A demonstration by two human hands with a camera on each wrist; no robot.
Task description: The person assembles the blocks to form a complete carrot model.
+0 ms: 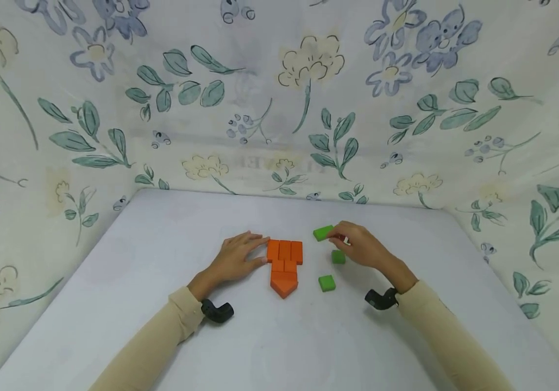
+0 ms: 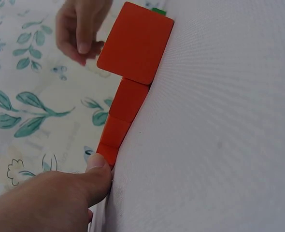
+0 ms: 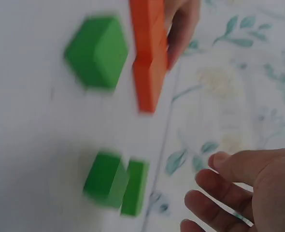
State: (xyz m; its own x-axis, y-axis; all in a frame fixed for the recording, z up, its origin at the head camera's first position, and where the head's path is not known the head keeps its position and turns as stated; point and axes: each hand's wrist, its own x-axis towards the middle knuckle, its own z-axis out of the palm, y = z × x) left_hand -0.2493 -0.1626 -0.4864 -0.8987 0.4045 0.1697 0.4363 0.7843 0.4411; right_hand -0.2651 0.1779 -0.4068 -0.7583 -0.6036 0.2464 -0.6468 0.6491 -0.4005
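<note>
Several orange blocks lie together on the table, with a pointed orange block at the near end. My left hand rests at their left side, index finger and thumb extended against the upper block's edge; the left wrist view shows its thumb touching the orange row. My right hand hovers by the far green block, its fingers loosely bent. The right wrist view shows nothing between thumb and fingers. Two smaller green blocks, a middle one and a near one, lie right of the orange group.
The white table has a floral cloth hanging behind it and at both sides. A black wrist device sits on the left wrist and another black device on the right.
</note>
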